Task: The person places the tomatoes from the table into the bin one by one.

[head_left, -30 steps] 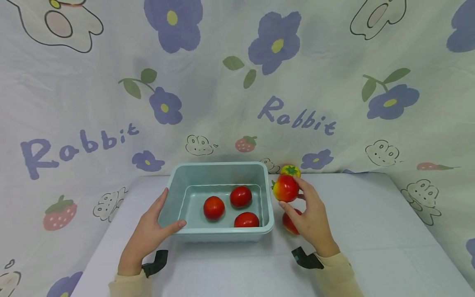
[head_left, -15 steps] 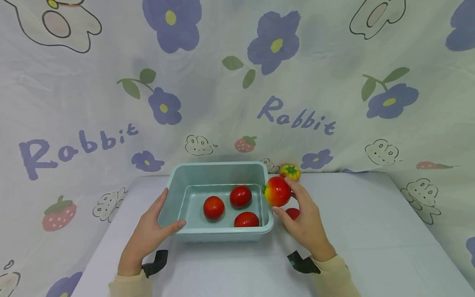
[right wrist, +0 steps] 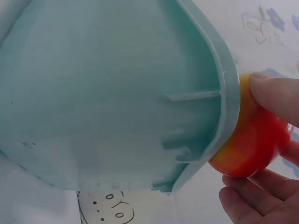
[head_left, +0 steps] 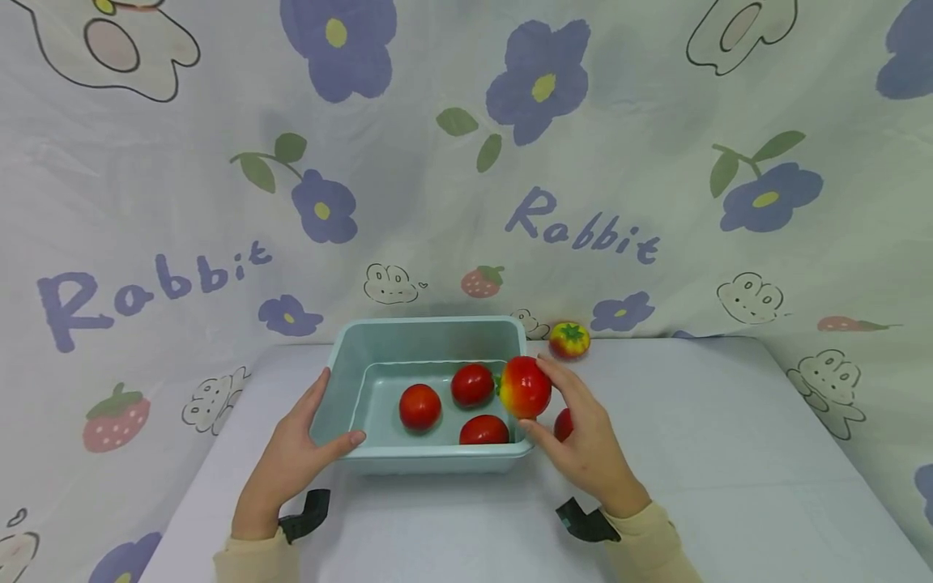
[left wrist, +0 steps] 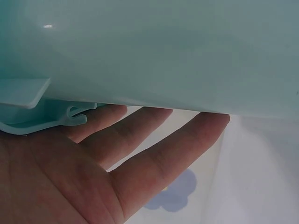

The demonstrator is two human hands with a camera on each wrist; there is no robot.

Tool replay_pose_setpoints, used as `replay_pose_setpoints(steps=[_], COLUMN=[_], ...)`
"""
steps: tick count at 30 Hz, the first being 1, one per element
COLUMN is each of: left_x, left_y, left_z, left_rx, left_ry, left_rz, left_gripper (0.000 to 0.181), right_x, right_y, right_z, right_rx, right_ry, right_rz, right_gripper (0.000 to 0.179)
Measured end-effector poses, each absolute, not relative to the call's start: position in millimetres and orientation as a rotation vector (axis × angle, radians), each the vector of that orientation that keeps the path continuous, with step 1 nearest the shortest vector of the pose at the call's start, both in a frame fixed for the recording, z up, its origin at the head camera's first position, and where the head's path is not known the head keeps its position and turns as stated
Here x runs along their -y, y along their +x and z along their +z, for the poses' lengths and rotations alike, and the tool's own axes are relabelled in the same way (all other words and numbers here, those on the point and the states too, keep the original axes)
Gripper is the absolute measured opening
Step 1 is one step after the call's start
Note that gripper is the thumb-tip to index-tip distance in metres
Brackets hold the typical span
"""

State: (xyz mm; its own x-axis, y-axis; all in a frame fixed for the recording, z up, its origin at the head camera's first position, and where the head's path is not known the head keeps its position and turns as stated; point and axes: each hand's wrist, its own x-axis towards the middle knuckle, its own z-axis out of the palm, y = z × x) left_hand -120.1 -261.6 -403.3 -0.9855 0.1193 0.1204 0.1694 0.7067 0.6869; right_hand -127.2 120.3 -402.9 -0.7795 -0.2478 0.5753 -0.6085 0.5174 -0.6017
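In the head view, my left hand (head_left: 291, 449) holds the near left corner of a pale blue-green plastic bin (head_left: 430, 453). Its thumb lies over the front rim and its fingers reach along the left side; the left wrist view has the fingertips against the outer wall. My right hand (head_left: 590, 445) pinches a glossy red-and-yellow tomato (head_left: 526, 387) with a green calyx between thumb and fingers, over the bin's right rim. Inside the bin are three red tomatoes, one in the middle (head_left: 419, 407), one farther back (head_left: 473, 385) and one near the front wall (head_left: 484, 430).
Beyond the bin's right back corner sits another tomato (head_left: 569, 340), yellow on top with a green calyx. A red one (head_left: 564, 424) lies right of the bin, partly hidden by the right hand. A white cloth (head_left: 729, 453) covers the table; a printed curtain (head_left: 423, 202) hangs behind.
My right hand has carried its tomato leftward and slightly down, from beside the bin to over its right rim. The left hand and the bin stay in place.
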Motion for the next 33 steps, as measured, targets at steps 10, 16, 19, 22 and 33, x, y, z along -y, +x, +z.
replay_pose_setpoints(steps=[10, 16, 19, 22, 33], left_x=[261.4, 261.6, 261.4, 261.5, 261.1], left_y=[-120.2, -120.3, -120.3, -120.5, -120.2], left_z=[-403.7, -404.6, -404.4, -404.3, -403.8], left_rx=[2.838, 2.836, 2.838, 2.834, 2.849], left_ry=[-0.232, -0.232, -0.233, -0.239, -0.227], left_rz=[-1.165, -1.161, -1.157, -1.155, -1.139], left_gripper=[0.096, 0.096, 0.097, 0.097, 0.096], right_x=[-112.7, -108.5, -106.3, -104.4, -108.2], right_y=[-124.2, -123.2, -123.3, -123.7, -124.4], right_z=[-405.4, -408.2, -410.1, -411.8, -412.3], right_rx=[2.399, 2.407, 2.408, 2.406, 2.445], right_ry=[0.73, 0.729, 0.732, 0.741, 0.695], right_rz=[1.192, 1.183, 1.185, 1.169, 1.153], right_gripper=[0.076, 0.076, 0.076, 0.076, 0.074])
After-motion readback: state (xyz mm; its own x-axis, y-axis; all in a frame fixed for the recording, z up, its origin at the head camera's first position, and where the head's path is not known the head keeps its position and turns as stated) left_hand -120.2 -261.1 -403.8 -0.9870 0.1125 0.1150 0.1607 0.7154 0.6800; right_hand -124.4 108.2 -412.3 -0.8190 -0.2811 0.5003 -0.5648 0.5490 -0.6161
